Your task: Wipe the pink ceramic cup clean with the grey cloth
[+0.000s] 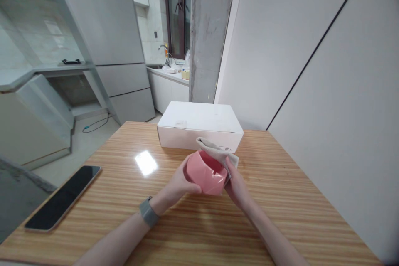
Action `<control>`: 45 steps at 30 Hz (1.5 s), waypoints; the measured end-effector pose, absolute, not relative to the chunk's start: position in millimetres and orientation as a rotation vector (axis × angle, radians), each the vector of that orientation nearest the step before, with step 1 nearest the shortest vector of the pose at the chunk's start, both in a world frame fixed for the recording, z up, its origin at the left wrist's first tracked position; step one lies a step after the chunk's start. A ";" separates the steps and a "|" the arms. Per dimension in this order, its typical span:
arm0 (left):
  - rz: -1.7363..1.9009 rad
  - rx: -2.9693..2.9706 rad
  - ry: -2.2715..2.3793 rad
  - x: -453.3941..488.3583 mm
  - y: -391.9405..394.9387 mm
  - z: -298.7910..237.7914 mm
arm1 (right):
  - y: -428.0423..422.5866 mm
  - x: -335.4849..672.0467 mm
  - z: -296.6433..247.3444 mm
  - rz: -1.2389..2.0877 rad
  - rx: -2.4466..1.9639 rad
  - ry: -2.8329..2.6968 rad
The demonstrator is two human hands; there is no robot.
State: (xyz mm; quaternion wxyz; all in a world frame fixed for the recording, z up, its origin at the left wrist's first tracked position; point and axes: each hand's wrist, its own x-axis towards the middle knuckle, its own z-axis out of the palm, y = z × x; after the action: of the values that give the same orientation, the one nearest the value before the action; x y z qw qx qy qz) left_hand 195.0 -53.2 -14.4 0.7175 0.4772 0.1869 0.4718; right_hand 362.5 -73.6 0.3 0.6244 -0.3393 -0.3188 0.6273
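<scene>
A pink ceramic bowl is held up just above the table, tilted with its opening toward the far side. My left hand grips its left side. My right hand presses a folded beige cloth against the bowl's right side, and the cloth drapes up over the rim. Part of the bowl's inside is visible, and the hands and cloth hide the rest of its right side. A grey watch band circles my left wrist.
A white cardboard box lies just beyond the cloth on the striped wooden table. A black smartphone lies at the table's left edge. A concrete column, a refrigerator, and a sink counter stand beyond the table.
</scene>
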 end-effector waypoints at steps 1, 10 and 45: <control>1.080 1.103 0.451 194.0 -51.3 -14.6 | -73.2 362.2 -1.3 1.434 -0.770 -0.727; 1.309 1.324 0.650 205.8 -60.4 -14.5 | -76.1 353.0 1.1 1.351 -0.738 -0.669; 0.889 0.949 0.449 181.4 -48.4 2.7 | -74.3 363.7 -31.3 1.146 -0.936 -0.802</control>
State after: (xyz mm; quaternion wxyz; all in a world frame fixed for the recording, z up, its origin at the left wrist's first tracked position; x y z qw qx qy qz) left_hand 181.4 -48.4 2.7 0.7726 0.4381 0.2073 0.4101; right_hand 363.7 -74.3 -31.3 0.6665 -0.4145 -0.3555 0.5076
